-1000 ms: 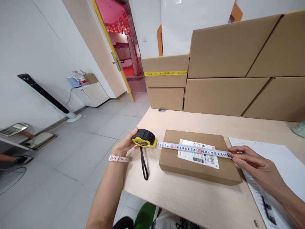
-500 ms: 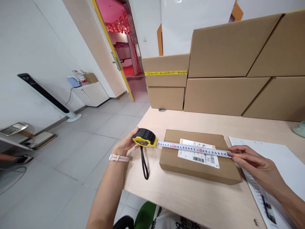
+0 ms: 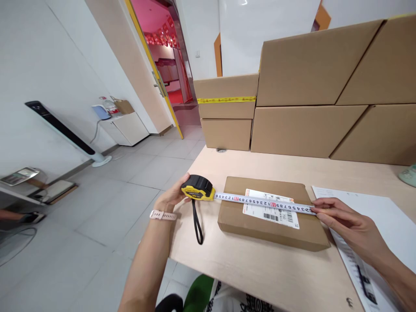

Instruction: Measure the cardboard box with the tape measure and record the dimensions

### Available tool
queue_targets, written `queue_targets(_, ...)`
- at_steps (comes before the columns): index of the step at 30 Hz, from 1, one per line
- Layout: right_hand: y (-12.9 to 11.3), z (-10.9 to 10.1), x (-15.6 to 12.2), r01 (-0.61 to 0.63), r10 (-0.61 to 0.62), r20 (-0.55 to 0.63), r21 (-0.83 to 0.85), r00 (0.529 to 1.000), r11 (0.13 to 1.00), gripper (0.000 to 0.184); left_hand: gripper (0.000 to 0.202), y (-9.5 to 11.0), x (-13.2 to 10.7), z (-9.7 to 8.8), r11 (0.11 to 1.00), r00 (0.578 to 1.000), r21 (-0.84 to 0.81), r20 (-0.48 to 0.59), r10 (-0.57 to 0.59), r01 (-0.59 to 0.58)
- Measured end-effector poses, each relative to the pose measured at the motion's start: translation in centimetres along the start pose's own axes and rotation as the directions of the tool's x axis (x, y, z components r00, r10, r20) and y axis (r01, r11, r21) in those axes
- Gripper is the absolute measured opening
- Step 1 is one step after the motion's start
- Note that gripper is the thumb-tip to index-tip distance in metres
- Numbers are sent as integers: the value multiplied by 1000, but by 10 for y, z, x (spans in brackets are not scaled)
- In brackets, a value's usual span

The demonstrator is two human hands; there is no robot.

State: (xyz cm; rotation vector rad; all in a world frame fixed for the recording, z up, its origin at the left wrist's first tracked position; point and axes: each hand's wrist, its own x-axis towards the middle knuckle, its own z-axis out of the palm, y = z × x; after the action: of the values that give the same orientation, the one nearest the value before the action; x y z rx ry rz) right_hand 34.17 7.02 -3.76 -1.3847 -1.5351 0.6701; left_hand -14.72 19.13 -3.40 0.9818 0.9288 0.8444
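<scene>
A flat brown cardboard box (image 3: 260,237) with a white shipping label (image 3: 269,219) lies on the table. Left of it, my left hand (image 3: 172,194) is closed around a yellow and black tape measure (image 3: 196,188), whose black wrist strap (image 3: 197,225) hangs down. The white tape blade (image 3: 260,201) is pulled out lengthwise over the box and crosses its label. At the box's right edge my right hand (image 3: 351,223) pinches the end of the blade between thumb and fingers; the very tip is hidden there.
Large cardboard boxes (image 3: 308,130) are stacked along the back of the wooden table (image 3: 234,260). Papers (image 3: 386,221) and a black pen (image 3: 366,284) lie at the right, partly under my right arm. A green object (image 3: 408,175) stands at the right edge. Tiled floor (image 3: 97,234) lies left.
</scene>
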Motion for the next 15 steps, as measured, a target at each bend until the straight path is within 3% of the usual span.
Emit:
queue_targets(5, -2, 0, 1, -5, 5, 1, -20, 1000, 1000, 17, 31, 2, 0, 3, 1000, 1000, -1, -9, 3, -3)
queue_targets(8, -6, 0, 1, -16, 15, -19, -34, 1000, 999, 18, 31, 6, -4, 14, 999, 999, -5, 2, 38, -38)
queue_targets(12, -20, -6, 0, -67, 63, -197, -16, 978, 998, 21, 45, 14, -29, 48, 991, 992, -26, 16, 128, -128)
queue_targets(15, -42, -16, -1, -44, 50, -389, 25, 920, 999, 17, 56, 16, -64, 83, 983, 981, -46, 59, 183, -180)
